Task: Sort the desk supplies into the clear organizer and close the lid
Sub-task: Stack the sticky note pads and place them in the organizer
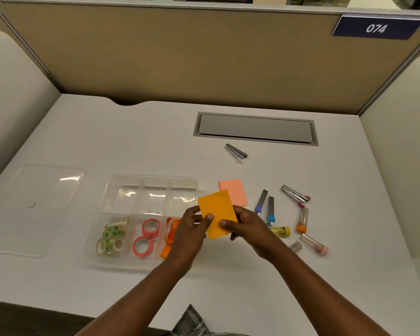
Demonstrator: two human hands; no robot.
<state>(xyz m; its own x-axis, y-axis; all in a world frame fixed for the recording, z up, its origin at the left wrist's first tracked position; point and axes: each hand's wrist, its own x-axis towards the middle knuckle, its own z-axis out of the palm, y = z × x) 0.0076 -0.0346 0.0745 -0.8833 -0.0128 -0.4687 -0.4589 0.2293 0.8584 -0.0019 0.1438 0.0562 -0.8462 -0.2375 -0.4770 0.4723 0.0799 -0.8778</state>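
Both hands hold the orange pad (217,212) just right of the clear organizer (153,177), above the counter (155,137); the left hand (189,230) takes its left edge and the right hand (250,227) its near right edge, each thumb on top, so the fingers (207,218) of both are clamped on the pad; the pad is tilted, and its far corner overlaps in view a pink pad (234,191) lying flat on the counter.

The organizer stands open; its near left compartment holds clear tape rolls (109,236), the near middle one two pink tape rolls (146,236), the near right one orange bands (170,232), partly hidden by the left hand; the lid (34,207) lies flat well to the left.

Right of the hands lie scattered lead tubes (270,209) with purple, blue, yellow, orange and pink ends; a small stapler (295,194) lies just beyond them, another stapler (235,151) farther off, near a grey hatch (255,128).
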